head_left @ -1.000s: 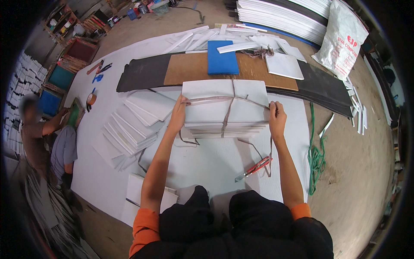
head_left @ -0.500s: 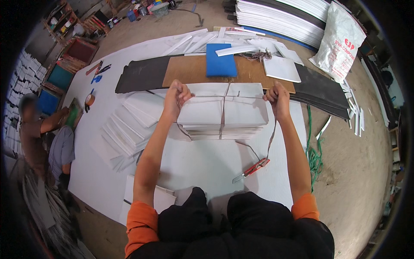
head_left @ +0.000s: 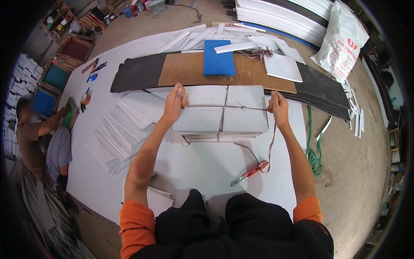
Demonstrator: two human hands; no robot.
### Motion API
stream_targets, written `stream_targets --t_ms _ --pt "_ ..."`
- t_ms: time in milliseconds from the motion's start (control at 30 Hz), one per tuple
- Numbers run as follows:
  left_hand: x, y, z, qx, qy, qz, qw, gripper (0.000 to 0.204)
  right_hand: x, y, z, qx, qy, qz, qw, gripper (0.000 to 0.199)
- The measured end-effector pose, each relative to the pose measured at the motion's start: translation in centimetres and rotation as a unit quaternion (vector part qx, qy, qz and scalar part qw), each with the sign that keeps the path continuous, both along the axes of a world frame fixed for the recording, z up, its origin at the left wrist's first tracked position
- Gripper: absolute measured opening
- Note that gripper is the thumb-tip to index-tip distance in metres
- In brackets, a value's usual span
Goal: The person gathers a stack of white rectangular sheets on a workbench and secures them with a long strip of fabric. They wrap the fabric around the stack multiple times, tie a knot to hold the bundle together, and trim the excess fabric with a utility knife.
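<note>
A tied stack of white sheets (head_left: 243, 121) stands in front of me. A flat grey-brown cord (head_left: 221, 118) crosses its top both ways, with a small knot right of the crossing. My left hand (head_left: 176, 102) is closed at the stack's left edge, where the cord meets its curled fingers. At the right edge my right hand (head_left: 278, 108) pinches the cord, and a loose tail hangs below it. This tail runs down to a red box cutter (head_left: 250, 172), blade extended, lying on the white mat (head_left: 194, 166) near my knees.
Behind the stack lie black sheets (head_left: 138, 73), a brown board (head_left: 181, 69) and a blue slab (head_left: 219, 58). Loose white sheets (head_left: 123, 129) fan out at left. Green rope (head_left: 315, 162) and a white sack (head_left: 340, 47) are at right. Another person (head_left: 36, 138) sits at far left.
The cord across the top now lies lower on the stack, and its knot shows right of the crossing. Both hands stay closed at the stack's sides, the right slightly lower.
</note>
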State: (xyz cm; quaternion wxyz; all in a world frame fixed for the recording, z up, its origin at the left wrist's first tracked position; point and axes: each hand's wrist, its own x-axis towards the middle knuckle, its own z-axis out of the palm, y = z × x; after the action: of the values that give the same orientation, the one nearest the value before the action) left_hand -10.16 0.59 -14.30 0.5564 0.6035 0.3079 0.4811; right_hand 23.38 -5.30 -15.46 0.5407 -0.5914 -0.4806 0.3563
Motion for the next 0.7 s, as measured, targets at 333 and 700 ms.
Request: stream_targets --t_ms 333,700 --pt "-0.9 -2.5 2.2 0.257 0.346 -0.039 0.902 0.010 0.6 -1.1 -0.3 0.051 -0.166 0.044 0.984 0.024" --pt "-1.5 -4.3 2.9 0.323 0.456 -0.010 0.829 0.021 -1.4 -2.1 3.0 0.061 -0.227 0.091 0.968 0.031"
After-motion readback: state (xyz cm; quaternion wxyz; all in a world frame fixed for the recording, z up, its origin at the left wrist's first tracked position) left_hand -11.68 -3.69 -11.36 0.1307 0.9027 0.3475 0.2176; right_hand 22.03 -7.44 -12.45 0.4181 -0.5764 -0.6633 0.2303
